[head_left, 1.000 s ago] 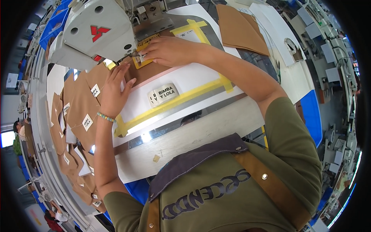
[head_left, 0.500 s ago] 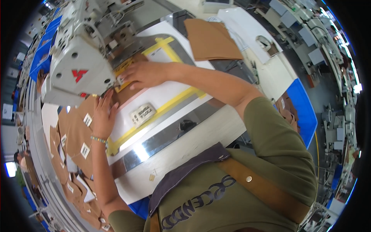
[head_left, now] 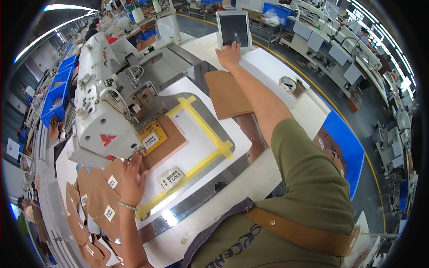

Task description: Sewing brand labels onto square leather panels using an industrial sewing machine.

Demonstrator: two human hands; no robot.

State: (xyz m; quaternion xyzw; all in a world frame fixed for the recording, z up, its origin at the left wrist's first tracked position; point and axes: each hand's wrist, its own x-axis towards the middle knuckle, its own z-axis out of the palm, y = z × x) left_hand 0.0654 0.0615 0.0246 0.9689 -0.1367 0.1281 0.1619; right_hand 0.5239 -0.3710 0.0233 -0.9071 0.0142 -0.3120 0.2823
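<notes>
My left hand [head_left: 130, 181] lies flat, fingers apart, on a brown fabric piece [head_left: 103, 196] at the left of the sewing table, just below the white sewing machine [head_left: 107, 111]. My right hand [head_left: 229, 54] is stretched far forward, its fingers touching the lower edge of an upright tablet screen [head_left: 234, 28]. Under the machine's needle sits a brown piece with a yellow label [head_left: 154, 138] on a white plate framed with yellow tape [head_left: 203, 129]. A small white label [head_left: 172, 177] lies loose on that plate.
A stack of brown fabric pieces [head_left: 228, 94] lies beside my right forearm. More labelled brown pieces [head_left: 85, 223] pile up at lower left. A blue bin [head_left: 344, 152] stands at the right, blue crates [head_left: 53, 96] at the left. Other workstations fill the background.
My right hand left the piece under the machine and reached forward to the tablet. My left hand stayed on the brown pieces. The view swung upward.
</notes>
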